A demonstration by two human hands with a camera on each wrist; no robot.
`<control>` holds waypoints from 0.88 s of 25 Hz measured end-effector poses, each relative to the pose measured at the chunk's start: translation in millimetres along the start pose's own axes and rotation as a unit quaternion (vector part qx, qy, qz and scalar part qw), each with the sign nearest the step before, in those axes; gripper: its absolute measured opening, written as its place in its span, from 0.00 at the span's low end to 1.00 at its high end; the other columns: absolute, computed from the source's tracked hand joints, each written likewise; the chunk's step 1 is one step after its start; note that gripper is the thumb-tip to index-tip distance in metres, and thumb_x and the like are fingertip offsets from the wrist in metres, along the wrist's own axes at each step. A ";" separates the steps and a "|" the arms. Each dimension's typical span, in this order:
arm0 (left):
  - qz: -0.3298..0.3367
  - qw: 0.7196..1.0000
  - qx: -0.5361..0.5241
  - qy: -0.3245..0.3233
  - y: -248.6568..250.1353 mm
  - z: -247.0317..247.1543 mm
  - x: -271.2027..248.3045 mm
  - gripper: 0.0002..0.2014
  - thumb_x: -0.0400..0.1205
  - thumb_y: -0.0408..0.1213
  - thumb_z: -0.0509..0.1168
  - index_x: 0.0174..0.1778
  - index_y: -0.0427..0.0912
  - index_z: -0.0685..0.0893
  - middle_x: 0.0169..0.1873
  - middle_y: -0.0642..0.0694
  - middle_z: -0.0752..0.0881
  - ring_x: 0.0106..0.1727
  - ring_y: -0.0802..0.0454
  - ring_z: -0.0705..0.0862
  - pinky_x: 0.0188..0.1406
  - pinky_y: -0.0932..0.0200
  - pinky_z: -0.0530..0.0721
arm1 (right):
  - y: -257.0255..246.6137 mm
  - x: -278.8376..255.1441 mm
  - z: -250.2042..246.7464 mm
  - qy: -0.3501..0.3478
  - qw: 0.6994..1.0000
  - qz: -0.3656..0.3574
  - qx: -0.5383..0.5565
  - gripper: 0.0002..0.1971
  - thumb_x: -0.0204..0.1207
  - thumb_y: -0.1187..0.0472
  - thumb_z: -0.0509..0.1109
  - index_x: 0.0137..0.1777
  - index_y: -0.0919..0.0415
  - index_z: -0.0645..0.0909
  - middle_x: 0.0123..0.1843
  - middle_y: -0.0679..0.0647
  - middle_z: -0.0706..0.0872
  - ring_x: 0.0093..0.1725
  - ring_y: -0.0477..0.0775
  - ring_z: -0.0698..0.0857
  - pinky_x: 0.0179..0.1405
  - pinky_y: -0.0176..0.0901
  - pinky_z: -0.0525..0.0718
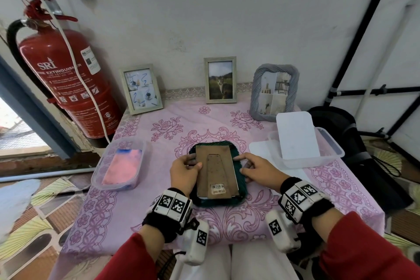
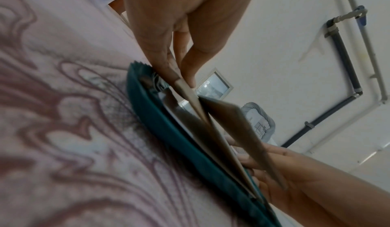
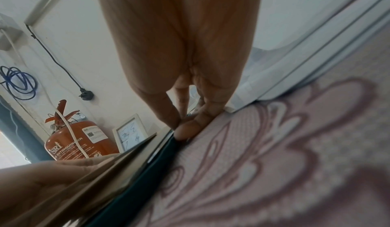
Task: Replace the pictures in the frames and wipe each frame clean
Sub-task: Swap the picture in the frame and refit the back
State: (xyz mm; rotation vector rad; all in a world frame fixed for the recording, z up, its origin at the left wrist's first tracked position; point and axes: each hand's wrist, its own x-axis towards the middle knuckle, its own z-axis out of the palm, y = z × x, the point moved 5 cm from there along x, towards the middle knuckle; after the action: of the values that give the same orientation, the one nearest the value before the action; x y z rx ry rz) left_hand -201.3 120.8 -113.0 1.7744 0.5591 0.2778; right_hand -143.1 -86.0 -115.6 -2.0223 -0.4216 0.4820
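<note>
A dark green picture frame (image 1: pixel 218 200) lies face down in the middle of the table. Its brown cardboard backing board (image 1: pixel 214 166), with a fold-out stand and a barcode sticker, sits on top. My left hand (image 1: pixel 194 161) pinches the board's left edge between thumb and fingers. In the left wrist view the backing board (image 2: pixel 211 130) is raised a little off the green frame (image 2: pixel 168 130). My right hand (image 1: pixel 239 163) pinches the board's right edge, index finger on top and thumb at the side. In the right wrist view the right hand (image 3: pixel 181 125) meets the green frame (image 3: pixel 147 172) at its edge.
Three frames stand against the wall: a pale one (image 1: pixel 141 88), one with a cat picture (image 1: pixel 220 79) and a grey twisted one (image 1: pixel 272 93). A clear tub with a pink cloth (image 1: pixel 120 166) stands at left, a clear tub with white sheets (image 1: pixel 302 143) at right. A fire extinguisher (image 1: pixel 68 79) stands beside the table.
</note>
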 end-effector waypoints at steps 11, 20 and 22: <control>0.027 0.983 0.182 0.003 -4.6 -10.8 1.5 0.15 0.75 0.34 0.70 0.58 0.43 0.84 0.55 0.40 0.74 0.62 0.39 0.77 0.69 0.46 0.75 | -5.4 -1.6 -0.6 0.002 1.000 0.005 -0.010 0.15 0.79 0.67 0.64 0.64 0.58 0.77 0.34 0.52 0.74 0.31 0.48 0.81 0.44 0.41 0.83; 0.029 0.986 0.157 -0.047 -15.1 -9.9 0.8 0.15 0.74 0.35 0.73 0.56 0.41 0.86 0.55 0.37 0.78 0.61 0.39 0.80 0.67 0.45 0.78 | -11.5 -5.4 0.4 0.000 0.994 -0.033 -0.104 0.23 0.74 0.56 0.73 0.69 0.55 0.74 0.40 0.49 0.75 0.39 0.42 0.74 0.42 0.34 0.73; 0.034 0.985 0.158 -0.058 -15.8 -10.2 0.2 0.15 0.74 0.36 0.74 0.56 0.41 0.86 0.52 0.40 0.77 0.60 0.40 0.80 0.66 0.45 0.78 | -12.6 -5.5 1.0 -0.001 0.993 -0.036 -0.116 0.24 0.74 0.56 0.73 0.69 0.56 0.74 0.43 0.53 0.76 0.40 0.44 0.74 0.43 0.36 0.73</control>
State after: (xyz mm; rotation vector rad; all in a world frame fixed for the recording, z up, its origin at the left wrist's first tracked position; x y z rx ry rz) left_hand -209.4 132.5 -125.3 2.1049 0.4781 0.1367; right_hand -149.5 -82.1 -104.0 -2.2214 -0.5710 0.4061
